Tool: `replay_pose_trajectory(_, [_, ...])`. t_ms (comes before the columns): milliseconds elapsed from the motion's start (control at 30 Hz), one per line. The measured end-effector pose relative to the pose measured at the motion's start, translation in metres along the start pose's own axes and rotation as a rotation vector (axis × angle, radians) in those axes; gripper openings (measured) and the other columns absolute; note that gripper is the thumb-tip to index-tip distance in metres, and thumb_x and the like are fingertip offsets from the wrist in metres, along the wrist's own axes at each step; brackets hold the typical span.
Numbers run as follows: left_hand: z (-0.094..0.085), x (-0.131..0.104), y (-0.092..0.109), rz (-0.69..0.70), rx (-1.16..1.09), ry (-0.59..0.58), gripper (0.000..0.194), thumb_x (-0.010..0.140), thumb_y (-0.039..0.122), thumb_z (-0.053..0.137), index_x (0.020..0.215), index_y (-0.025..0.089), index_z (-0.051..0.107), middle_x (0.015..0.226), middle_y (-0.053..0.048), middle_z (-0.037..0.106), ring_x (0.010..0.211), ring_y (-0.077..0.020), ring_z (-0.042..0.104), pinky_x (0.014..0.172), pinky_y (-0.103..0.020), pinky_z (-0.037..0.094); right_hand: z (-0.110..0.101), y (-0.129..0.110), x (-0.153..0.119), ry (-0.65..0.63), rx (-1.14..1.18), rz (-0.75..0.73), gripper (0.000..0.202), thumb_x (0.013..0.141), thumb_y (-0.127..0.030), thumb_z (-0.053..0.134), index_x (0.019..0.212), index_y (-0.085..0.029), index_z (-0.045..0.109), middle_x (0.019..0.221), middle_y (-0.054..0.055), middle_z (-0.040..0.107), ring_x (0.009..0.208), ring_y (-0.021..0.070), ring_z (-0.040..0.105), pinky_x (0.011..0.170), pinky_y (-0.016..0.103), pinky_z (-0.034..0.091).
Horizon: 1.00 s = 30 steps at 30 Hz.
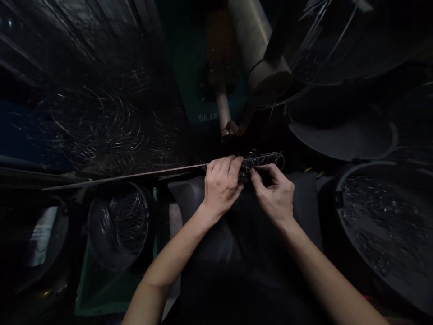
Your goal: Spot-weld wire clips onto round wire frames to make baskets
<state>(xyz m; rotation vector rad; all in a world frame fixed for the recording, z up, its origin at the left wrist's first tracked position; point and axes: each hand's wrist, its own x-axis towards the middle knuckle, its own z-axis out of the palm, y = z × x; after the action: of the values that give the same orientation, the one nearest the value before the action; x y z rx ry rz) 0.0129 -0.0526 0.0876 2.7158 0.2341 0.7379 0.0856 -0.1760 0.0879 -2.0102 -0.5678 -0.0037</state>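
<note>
A small metal wire rack lies level in front of the machine, its right end sticking out past my hands. My left hand is closed over the rack's left part, with its fingers bent across the wires and the back of the hand up. Close to the rack's near side, my right hand is closed in a pinch, thumb and forefinger at the wires. Whatever sits between those fingertips is too dark and small to make out.
Above stand a green machine and a thick pale cylinder. Loose bent wires heap at left. A bucket of wire rings sits over a green crate. At right is a tub of small wire pieces. A thin strip runs leftward.
</note>
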Motion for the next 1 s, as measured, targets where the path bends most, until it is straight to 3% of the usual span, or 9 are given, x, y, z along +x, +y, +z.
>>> replay_pose_trajectory(367, [0.011, 0.017, -0.016, 0.035, 0.044, 0.23, 0.038, 0.074, 0.016, 0.06, 0.11, 0.017, 0.049, 0.111, -0.009, 0.067, 0.102, -0.0222, 0.064, 0.093, -0.035, 0.042, 0.018, 0.007, 0.025, 0.045, 0.021, -0.193, 0.02, 0.089, -0.039, 0.058, 0.086, -0.019, 0.062, 0.075, 0.001, 0.064, 0.062, 0.0124, 0.056, 0.059, 0.025, 0.045])
replay_pose_trajectory(1000, [0.023, 0.033, -0.028, 0.094, 0.116, 0.344, 0.028, 0.079, 0.018, 0.061, 0.103, 0.018, 0.048, 0.107, -0.009, 0.068, 0.102, -0.0207, 0.065, 0.091, -0.033, 0.044, 0.029, 0.014, 0.042, 0.098, 0.065, -0.313, 0.016, 0.09, -0.033, 0.058, 0.087, -0.017, 0.062, 0.075, 0.001, 0.063, 0.062, 0.0107, 0.056, 0.061, 0.023, 0.045])
